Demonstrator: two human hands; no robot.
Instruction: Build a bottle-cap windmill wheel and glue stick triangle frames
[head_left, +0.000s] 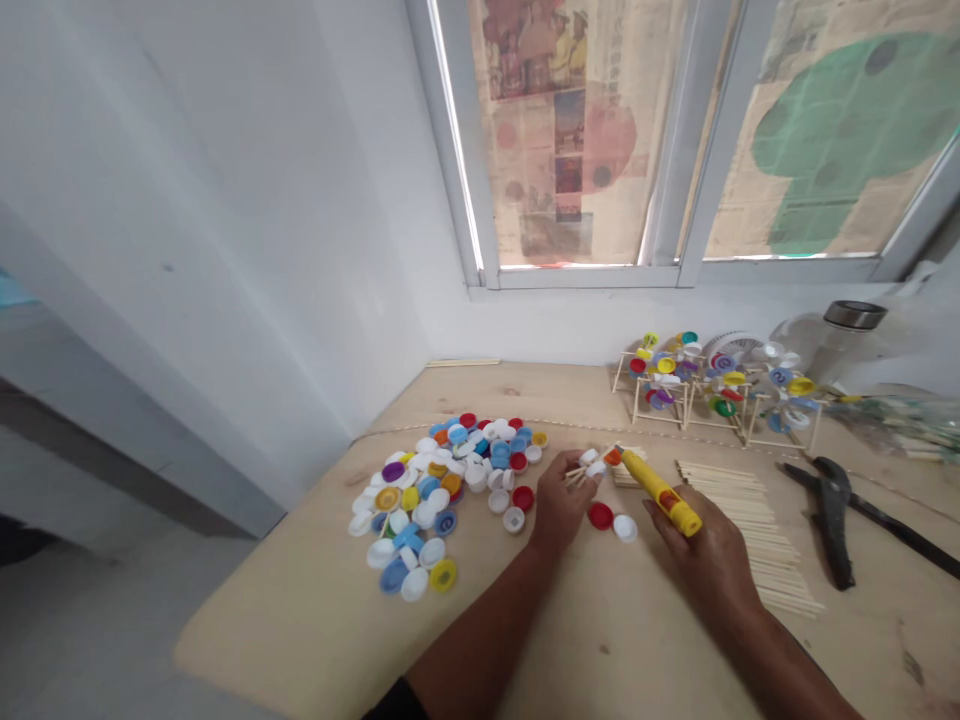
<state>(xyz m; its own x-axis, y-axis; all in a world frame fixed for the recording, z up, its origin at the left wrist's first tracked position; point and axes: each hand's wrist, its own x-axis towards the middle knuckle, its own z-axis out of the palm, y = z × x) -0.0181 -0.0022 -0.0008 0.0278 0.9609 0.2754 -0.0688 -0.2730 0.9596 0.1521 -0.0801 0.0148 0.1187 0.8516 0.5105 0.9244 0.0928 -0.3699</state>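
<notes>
My left hand [560,505] is closed around a small assembly of thin wooden sticks with white bottle caps [595,467] and an orange cap [613,456]. My right hand [705,550] grips a yellow glue gun [660,490], its dark tip close to the orange cap. Below the caps, a red cap [601,516] and a white cap [625,528] lie on the table between my hands. To the left of my left hand spreads a pile of mixed coloured bottle caps [427,490].
Cut wooden sticks [757,530] lie in a row right of my right hand, beside a black-handled tool [834,520]. Several cap-and-stick wheels on stands [664,375] and a metal-lidded bottle [855,318] stand at the back. A thin cord [570,430] crosses the wooden table [300,620].
</notes>
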